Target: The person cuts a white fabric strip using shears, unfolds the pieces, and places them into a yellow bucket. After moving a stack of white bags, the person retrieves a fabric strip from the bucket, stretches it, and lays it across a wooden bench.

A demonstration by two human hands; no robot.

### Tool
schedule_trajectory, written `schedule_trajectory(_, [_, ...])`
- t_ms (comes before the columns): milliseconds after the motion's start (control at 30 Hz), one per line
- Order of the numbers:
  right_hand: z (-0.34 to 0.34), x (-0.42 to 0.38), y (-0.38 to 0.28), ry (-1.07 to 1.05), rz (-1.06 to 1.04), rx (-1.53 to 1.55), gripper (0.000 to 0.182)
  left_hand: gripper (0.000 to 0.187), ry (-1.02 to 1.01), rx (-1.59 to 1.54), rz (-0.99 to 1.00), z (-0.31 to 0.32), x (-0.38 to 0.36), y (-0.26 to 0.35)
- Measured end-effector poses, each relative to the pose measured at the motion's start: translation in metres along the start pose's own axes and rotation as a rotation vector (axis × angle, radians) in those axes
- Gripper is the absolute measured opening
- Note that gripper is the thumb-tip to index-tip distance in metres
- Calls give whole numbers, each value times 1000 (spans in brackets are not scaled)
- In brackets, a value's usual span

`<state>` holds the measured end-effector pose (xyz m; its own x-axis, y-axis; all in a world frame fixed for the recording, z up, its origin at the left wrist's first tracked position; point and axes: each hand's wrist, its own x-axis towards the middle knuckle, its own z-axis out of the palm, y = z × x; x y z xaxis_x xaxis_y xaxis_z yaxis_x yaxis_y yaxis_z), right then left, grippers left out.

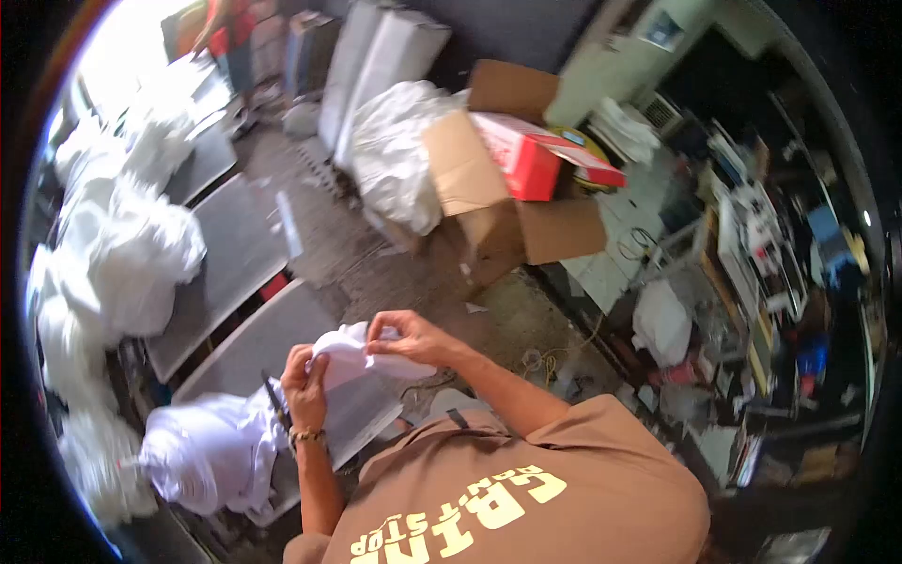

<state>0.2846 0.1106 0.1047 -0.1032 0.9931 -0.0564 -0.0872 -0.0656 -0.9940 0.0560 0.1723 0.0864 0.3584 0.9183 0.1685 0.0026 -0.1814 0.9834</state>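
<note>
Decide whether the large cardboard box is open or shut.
Open: the cardboard box has its flaps spread outward, and a red box shows among them.

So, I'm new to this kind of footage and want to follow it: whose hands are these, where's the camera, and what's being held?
There is no machine: these are a person's own bare hands. The single picture comes from a camera worn on their head, looking forward and down past their brown printed shirt. Their left hand and right hand both grip one piece of thin white cloth. Loose white bundles lie along the flat grey panels at left, and a thick roll of white fabric sits near the left forearm. Beyond, an open brown cardboard box stands on the floor.
</note>
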Motion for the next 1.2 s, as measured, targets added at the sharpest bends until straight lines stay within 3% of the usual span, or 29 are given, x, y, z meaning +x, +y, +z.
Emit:
schedule_trajectory(33, [-3,-8,-3,2,-36,61,23,7,-21,58,94,8,4,6])
schedule_trajectory(67, [-5,-15,-2,28,-210,-61,36,7,-55,54,122,24,5,17])
schedule_trajectory(100, [-11,-29,-2,56,-233,-70,36,6,-75,48,85,43,3,31])
schedule_trajectory(167, [-17,-55,-22,-29,-51,16,39,6,-110,46,62,74,0,53])
schedule_trajectory(233, [-43,-79,-30,76,-99,-57,39,12,-168,284,67,103,1,73])
schedule_trajectory(300, [-69,-108,-36,254,-150,-187,41,17,-211,398,192,136,5,91])
schedule_trajectory(367, [-105,-139,-22,292,-127,-199,39,17,-154,317,606,168,11,106])
schedule_trajectory(433, [-139,-174,-10,449,-243,-234,34,17,-187,264,521,196,7,112])
schedule_trajectory(500, [-160,-216,-25,562,-239,-158,31,18,-226,-9,232,230,-2,124])
schedule_trajectory(567, [-178,-260,-39,680,-225,-75,28,17,-263,-84,254,261,-10,119])
schedule_trajectory(667, [-215,-316,-34,894,-164,-173,25,14,-341,-103,98,310,-32,143])
schedule_trajectory(767, [-256,-355,-12,927,-260,-27,18,11,-403,-228,158,363,-37,144])
schedule_trajectory(833, [-264,-384,-24,963,-383,333,16,10,-509,-410,88,396,-54,156])
schedule_trajectory(900, [-271,-403,-28,949,-431,351,18,18,-647,-301,194,426,-67,166])
schedule_trajectory(967, [-273,-403,-23,1185,-371,432,21,41,-770,-271,395,472,-91,159])
schedule_trajectory(1000, [-247,-404,-68,1191,-385,569,24,41,-795,-277,398,489,-104,162])
schedule_trajectory(1033, [-256,-408,-69,943,-492,571,25,48,-852,-153,503,504,-118,165])
schedule_trajectory(1067, [-256,-409,-67,1046,-521,562,28,56,-904,-27,611,515,-124,167])
schedule_trajectory(1100, [-254,-412,-66,1148,-549,551,32,56,-924,-32,621,523,-125,166])
schedule_trajectory(1167, [-265,-436,-59,1222,-695,571,34,57,-1069,144,321,540,-124,158])
schedule_trajectory(1200, [-267,-453,-56,1263,-688,569,32,52,-1072,126,420,551,-122,150])
